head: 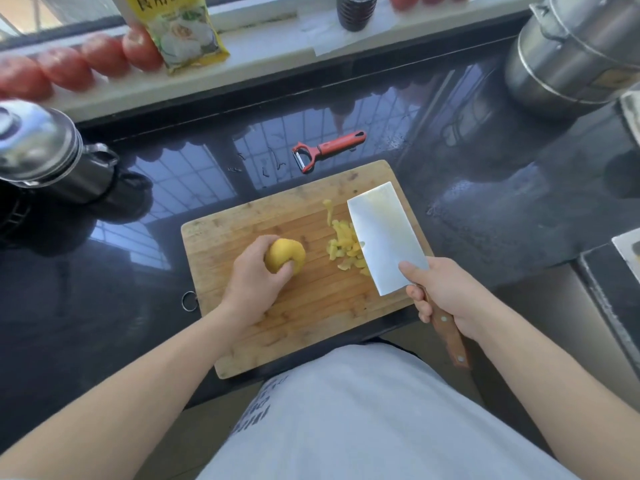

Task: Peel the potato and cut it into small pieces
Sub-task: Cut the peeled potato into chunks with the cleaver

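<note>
The left hand (254,282) curls over the potato (284,255), thumb and fingertips gripping its near side and pressing it onto the cutting board (311,306). The potato sits left of the board's middle, yellow and bare of skin as far as can be seen. The right hand (446,292) grips the wooden handle of the cleaver (386,237), forefinger laid on the blade's flat; the blade leans over the right half of the board, partly covering a heap of cut pieces (346,245).

The potato is probably firm and fairly dense, and its peeled, wet surface is likely slippery. Being round, it may roll under the blade, so a hold from above with fingertips tucked back looks wise, and a first cut to give it a flat face would steady it.

Between potato and heap lies bare board, enough room for the next cuts. The board's near corner overhangs the bench (121,306) edge, so hard chops there could tip it. The peeler (327,150) lies on the bench just behind the board, clear of the work.
</note>
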Demonstrator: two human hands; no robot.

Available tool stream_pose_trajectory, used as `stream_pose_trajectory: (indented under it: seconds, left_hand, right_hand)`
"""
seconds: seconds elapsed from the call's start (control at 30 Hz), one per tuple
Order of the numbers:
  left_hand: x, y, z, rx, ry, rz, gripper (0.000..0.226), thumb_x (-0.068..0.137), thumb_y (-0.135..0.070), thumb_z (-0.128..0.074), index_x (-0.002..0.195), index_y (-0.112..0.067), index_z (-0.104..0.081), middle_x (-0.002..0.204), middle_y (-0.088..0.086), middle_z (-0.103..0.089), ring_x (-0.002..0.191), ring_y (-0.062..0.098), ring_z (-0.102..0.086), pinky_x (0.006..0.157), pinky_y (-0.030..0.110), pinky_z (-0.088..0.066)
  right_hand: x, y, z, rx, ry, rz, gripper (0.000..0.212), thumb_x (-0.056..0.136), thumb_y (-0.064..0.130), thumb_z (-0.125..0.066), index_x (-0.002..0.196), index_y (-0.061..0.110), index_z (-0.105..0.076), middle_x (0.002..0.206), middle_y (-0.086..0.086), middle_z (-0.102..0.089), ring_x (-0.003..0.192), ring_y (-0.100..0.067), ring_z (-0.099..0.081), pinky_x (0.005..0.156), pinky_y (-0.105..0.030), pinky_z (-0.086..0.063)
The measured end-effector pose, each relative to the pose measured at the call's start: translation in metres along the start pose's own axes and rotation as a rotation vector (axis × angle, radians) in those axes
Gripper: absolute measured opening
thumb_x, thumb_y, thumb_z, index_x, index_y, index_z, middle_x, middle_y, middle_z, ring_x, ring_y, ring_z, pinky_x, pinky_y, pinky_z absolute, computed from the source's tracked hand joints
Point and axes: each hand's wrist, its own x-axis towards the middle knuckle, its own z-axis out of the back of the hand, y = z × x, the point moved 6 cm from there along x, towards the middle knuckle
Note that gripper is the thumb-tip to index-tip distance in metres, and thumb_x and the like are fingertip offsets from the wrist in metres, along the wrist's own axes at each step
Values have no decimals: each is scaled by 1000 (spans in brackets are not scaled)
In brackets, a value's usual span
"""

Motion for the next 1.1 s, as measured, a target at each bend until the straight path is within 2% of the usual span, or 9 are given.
stream_pose_trajectory:
  seconds: [0.1, 0.17, 0.23, 0.33, 0.4, 0.57, 0.77, 1.0, 1.1]
  left_hand:
    - [-30, 8, -21, -799, 195, 597, 26, 103, -18, -66, 128, -16, -62, 128, 6, -67, 113, 22, -69, 83, 35, -63]
    - [-44, 12, -27, -936, 203, 718, 26, 103, -14, -65, 128, -10, -63, 129, 10, -67, 117, 27, -68, 84, 37, -64]
    - [-50, 22, -27, -845, 123, 726, 30, 102, -18, -68, 132, -12, -63, 126, 6, -67, 114, 24, -68, 86, 39, -65]
    - [-50, 27, -13, -364, -3, 617, 38, 100, -36, -69, 135, -22, -64, 118, -5, -68, 106, 18, -66, 90, 40, -60]
    - [-52, 29, -12, -235, -24, 581, 38, 103, -41, -62, 134, -21, -67, 117, -5, -67, 102, 19, -66, 81, 33, -55]
    - [-69, 55, -15, -678, -136, 778, 32, 109, -22, -54, 139, -18, -61, 134, 7, -62, 113, 26, -67, 77, 32, -61]
    - [-82, 60, -16, -769, -212, 748, 19, 104, -20, -64, 123, -21, -65, 122, 7, -69, 105, 23, -73, 83, 32, -61]
    - [-84, 54, -19, -765, -195, 691, 22, 103, -20, -66, 125, -22, -64, 118, 1, -69, 107, 17, -71, 92, 34, -62]
    - [-84, 53, -17, -734, -197, 673, 21, 103, -22, -65, 124, -24, -66, 115, -1, -70, 104, 17, -71, 93, 39, -62]
  right_hand:
    - [0, 1, -4, -13, 16, 14, 22, 103, 38, -55, 120, 25, -63, 65, -4, -47, 48, -16, -38, 49, -32, -43]
    - [1, 1, -12, -41, 40, 15, 21, 104, 37, -54, 118, 26, -64, 65, -4, -47, 48, -17, -37, 49, -33, -43]
    - [3, 2, -22, -79, 61, 20, 20, 104, 36, -52, 115, 26, -65, 65, -4, -47, 48, -17, -38, 50, -33, -42]
    - [8, 6, -39, -94, 71, 50, 20, 105, 33, -51, 112, 20, -66, 63, -4, -48, 46, -17, -38, 46, -31, -41]
    - [13, 8, -50, -84, 59, 76, 25, 105, 31, -51, 111, 9, -63, 61, -5, -49, 43, -18, -39, 43, -30, -40]
    - [18, 16, -85, -113, 30, 176, 30, 106, 30, -49, 93, 3, -56, 62, -8, -53, 41, -22, -48, 44, -28, -39]
    - [20, 18, -130, -221, -29, 247, 33, 104, 31, -48, 80, 8, -51, 57, -7, -57, 42, -23, -55, 50, -31, -43]
    - [23, 16, -149, -328, -81, 249, 34, 101, 35, -46, 84, 6, -53, 57, -2, -58, 44, -21, -58, 53, -43, -52]
    - [23, 14, -149, -290, -106, 228, 36, 101, 34, -48, 86, 2, -54, 60, -4, -57, 44, -20, -55, 47, -36, -49]
